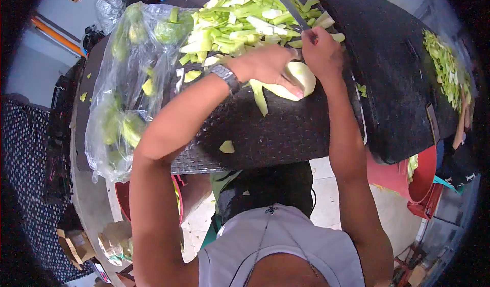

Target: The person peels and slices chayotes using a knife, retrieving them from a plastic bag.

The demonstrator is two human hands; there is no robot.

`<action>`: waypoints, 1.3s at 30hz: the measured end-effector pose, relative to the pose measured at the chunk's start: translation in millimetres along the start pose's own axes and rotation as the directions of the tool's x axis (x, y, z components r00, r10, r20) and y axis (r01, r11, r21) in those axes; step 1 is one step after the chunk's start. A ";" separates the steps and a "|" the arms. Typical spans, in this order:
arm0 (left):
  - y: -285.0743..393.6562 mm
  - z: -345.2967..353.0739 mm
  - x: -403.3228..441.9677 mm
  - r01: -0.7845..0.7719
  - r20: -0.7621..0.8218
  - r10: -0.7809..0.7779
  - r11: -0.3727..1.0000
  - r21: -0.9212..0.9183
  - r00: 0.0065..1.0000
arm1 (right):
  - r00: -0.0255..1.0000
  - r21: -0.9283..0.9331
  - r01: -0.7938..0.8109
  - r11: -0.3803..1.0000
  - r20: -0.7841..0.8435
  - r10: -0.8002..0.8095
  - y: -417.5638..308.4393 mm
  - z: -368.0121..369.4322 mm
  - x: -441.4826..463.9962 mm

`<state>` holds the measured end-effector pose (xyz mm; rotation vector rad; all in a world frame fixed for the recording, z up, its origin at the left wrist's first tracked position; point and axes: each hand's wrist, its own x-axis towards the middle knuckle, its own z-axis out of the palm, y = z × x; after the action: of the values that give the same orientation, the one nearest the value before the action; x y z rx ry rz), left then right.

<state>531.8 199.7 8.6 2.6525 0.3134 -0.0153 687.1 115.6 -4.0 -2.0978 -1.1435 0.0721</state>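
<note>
My left hand [270, 68], with a watch on its wrist, is closed on a pale peeled fruit [301, 77] and presses it to the dark woven-textured tabletop [245, 139]. My right hand [322, 52] is wrapped round the handle of a knife [287, 4], just right of the fruit. The blade points up and away over a heap of pale green cut slices [240, 19]. A long green strip [259, 97] lies beside my left hand. The fruit's underside is hidden by my fingers.
A clear plastic bag [122, 78] with several green fruits covers the table's left side. At right stands another dark table [393, 72] with a second slice heap [446, 70]. Red tubs [426, 177] stand below. One loose piece [227, 146] lies near the front edge.
</note>
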 end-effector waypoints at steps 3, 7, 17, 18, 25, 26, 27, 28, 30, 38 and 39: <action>11.1 12.3 12.3 -0.095 0.020 0.096 0.995 -0.041 0.995 | 1.000 0.019 -0.023 1.000 0.001 0.023 -0.4 3.7 -1.1; 27.7 15.3 -0.9 -0.026 -0.017 0.026 0.999 -0.031 1.000 | 0.996 0.033 -0.003 0.999 -0.091 0.006 15.3 8.4 5.7; -10.5 9.9 -93.9 -0.174 -0.234 -0.506 0.163 -0.971 0.830 | 0.937 0.242 0.267 0.933 0.162 -0.310 -44.5 -12.9 -20.4; -13.7 11.6 -99.6 -0.203 -0.276 -0.530 0.192 -0.960 0.802 | 0.911 0.203 0.314 0.928 0.209 -0.354 -53.5 -13.3 -23.3; -22.6 18.9 -111.3 -0.261 -0.506 -0.626 0.445 -0.857 0.593 | 0.784 0.001 0.527 0.850 0.383 -0.487 -82.6 11.2 -38.8; -22.0 20.5 -112.1 -0.254 -0.517 -0.629 0.463 -0.849 0.581 | 0.778 0.010 0.535 0.845 0.383 -0.498 -82.2 13.5 -37.7; -21.9 21.1 -112.7 -0.242 -0.525 -0.633 0.481 -0.842 0.568 | 0.772 0.021 0.542 0.840 0.382 -0.508 -82.0 16.4 -37.2; -21.6 20.8 -112.8 -0.225 -0.528 -0.630 0.499 -0.837 0.569 | 0.768 0.033 0.545 0.838 0.383 -0.514 -81.2 19.2 -38.0; -20.1 20.0 -111.7 -0.190 -0.530 -0.625 0.528 -0.827 0.573 | 0.766 0.035 0.537 0.843 0.397 -0.505 -80.0 20.2 -38.2; -13.8 9.1 -115.2 -0.230 -0.426 -0.619 0.373 -0.899 0.660 | 0.876 -0.092 0.402 0.911 0.329 -0.353 -41.4 18.4 3.0; -10.4 7.4 -116.4 -0.260 -0.431 -0.639 0.349 -0.900 0.637 | 0.892 -0.102 0.367 0.925 0.321 -0.319 -33.3 12.8 9.2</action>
<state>416.5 179.9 4.8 1.2421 0.6960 0.9504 664.4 140.9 10.0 -2.0319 -1.7444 0.1379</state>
